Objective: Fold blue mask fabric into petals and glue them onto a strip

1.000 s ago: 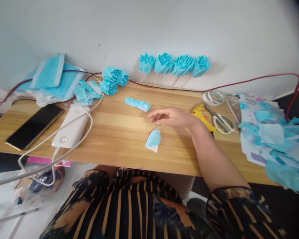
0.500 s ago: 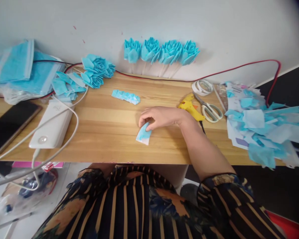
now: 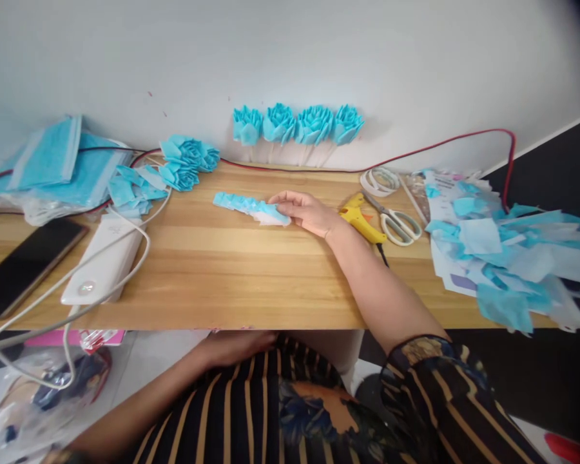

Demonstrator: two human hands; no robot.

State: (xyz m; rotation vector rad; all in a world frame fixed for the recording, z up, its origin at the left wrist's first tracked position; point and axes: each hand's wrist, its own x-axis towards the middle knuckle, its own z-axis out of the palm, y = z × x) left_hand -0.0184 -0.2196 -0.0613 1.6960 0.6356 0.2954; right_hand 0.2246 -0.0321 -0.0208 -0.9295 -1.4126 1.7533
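Observation:
My right hand (image 3: 302, 211) reaches over the middle of the wooden table. Its thumb and fingers pinch a small blue and white mask-fabric piece (image 3: 273, 218), at the right end of a row of folded blue fabric pieces (image 3: 236, 202). The held piece meets or overlaps the row; I cannot tell whether it is still gripped firmly. Below the table's front edge, my left hand (image 3: 246, 346) rests against my lap, its fingers partly hidden.
Several blue fabric flowers (image 3: 314, 124) on sticks lean on the wall; more flowers (image 3: 186, 161) lie left. A yellow glue gun (image 3: 362, 222), scissors (image 3: 401, 225) and white tape coil (image 3: 381, 182) stand right, beside fabric scraps (image 3: 493, 238). A power bank (image 3: 104, 261), phone (image 3: 29, 264) and masks (image 3: 48, 154) lie left.
My right hand has moved away from me with the fabric piece, from near the table's front to the row of folded pieces. My left hand has come into view over my lap.

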